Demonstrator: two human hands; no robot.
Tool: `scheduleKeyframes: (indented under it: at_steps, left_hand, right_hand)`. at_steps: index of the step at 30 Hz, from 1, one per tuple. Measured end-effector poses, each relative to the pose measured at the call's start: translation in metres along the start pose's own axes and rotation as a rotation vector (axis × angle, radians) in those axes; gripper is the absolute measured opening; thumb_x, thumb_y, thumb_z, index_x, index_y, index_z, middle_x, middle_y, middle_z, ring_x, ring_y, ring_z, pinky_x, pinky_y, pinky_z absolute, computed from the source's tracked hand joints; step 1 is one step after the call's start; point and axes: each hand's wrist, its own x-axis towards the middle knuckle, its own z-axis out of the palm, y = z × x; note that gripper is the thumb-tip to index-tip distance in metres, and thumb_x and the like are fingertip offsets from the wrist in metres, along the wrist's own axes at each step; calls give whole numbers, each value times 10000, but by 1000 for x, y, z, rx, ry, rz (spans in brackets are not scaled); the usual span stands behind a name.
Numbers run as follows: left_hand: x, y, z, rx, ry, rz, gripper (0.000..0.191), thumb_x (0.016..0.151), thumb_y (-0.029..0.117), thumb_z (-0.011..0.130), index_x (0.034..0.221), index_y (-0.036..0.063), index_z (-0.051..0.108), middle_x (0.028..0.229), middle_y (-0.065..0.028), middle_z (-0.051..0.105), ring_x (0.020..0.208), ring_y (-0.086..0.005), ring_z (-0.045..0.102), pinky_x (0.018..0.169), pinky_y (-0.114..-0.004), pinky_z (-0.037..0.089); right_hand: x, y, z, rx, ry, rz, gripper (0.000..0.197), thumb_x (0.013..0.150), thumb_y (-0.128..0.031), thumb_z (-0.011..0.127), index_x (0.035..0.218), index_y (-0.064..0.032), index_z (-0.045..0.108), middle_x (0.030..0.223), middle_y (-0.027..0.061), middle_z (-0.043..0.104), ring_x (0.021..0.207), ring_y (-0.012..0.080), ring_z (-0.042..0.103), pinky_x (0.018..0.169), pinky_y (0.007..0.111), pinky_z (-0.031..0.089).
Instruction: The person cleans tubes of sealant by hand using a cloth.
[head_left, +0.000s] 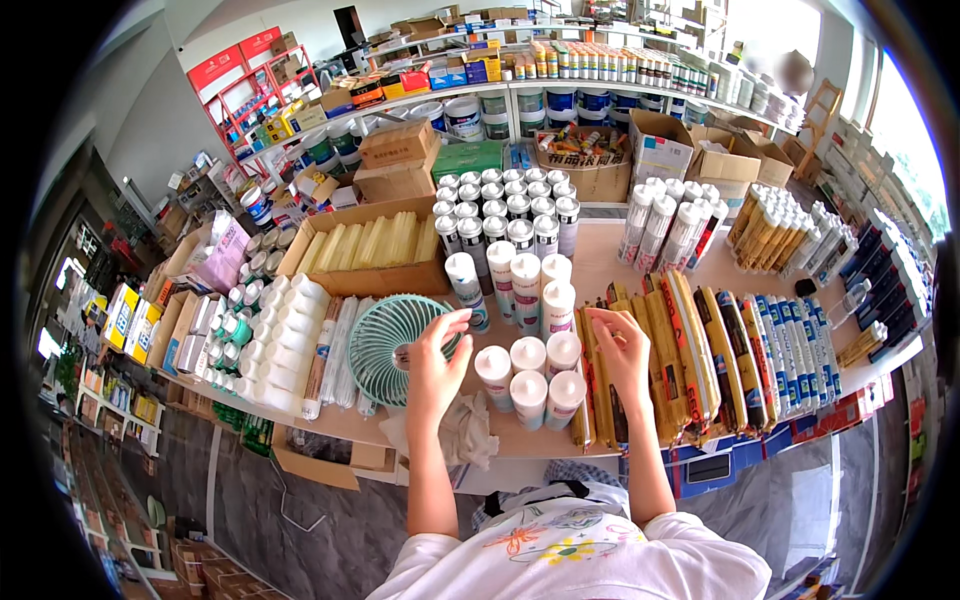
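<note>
My left hand (441, 354) is raised with thumb and fingers apart and nothing in it, in front of a round green fan (382, 341). My right hand (624, 351) hangs over the gold foil sealant sausages (660, 367), its fingers bent and apart, holding nothing. Between the hands, a cluster of white sealant cartridges (528, 394) stands upright near the table's front edge. Taller white cartridges (525, 285) stand just behind them. Farther back, rows of silver-grey cartridges with white caps (495, 217) stand close together. A crumpled pale cloth (466, 431) lies below my left hand.
An open carton of yellowish sticks (367, 247) stands back left, with white rolls (289, 337) before it. Blue-and-white sausages (799, 352) and clear-wrapped cartridges (667, 225) occupy the table's right. Behind, shelves (517, 112) hold buckets and bottles. An open box (322, 454) sits under the table.
</note>
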Motion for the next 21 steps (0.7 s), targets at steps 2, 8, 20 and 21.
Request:
scheduleKeyframes:
  at_steps: [2,8,20,21]
  left_hand:
    - [17,5,18,43,-26,39,343,861,23,665,1202,23,630,1116,-168,685,1011,-275,687,881,-375,540]
    - [52,14,72,291,-300,29,513,843,213,745,1287,32,560,1211,-187,657,1091,-337,649,898,-410,524]
    - [58,2,100,357,-404,-24,549,814,261,775,1212,20,483,941,-278,672,932,-431,662,781,-498,505]
    - [61,4,100,351,-412,-25,549,814,261,775,1212,20,483,941,-278,672,932,-431,662,781,-498,505]
  right_hand:
    - [14,8,3,-32,-21,-35,239,950,-97,641,1179,-61,697,1023,57,639,890,109,630,710,256,514]
    - [36,49,6,9,-224,24,400,925,-127,678,1299,-30,576,1159,162,639,1066,251,638,903,359,527]
    - [41,46,13,-33,-344,-53,482,844,-76,756,1284,-5,571,1167,148,630,1049,241,649,862,353,559]
    - [41,45,14,-39,-340,-45,482,844,-76,756,1284,-5,571,1167,148,630,1049,241,649,862,353,559]
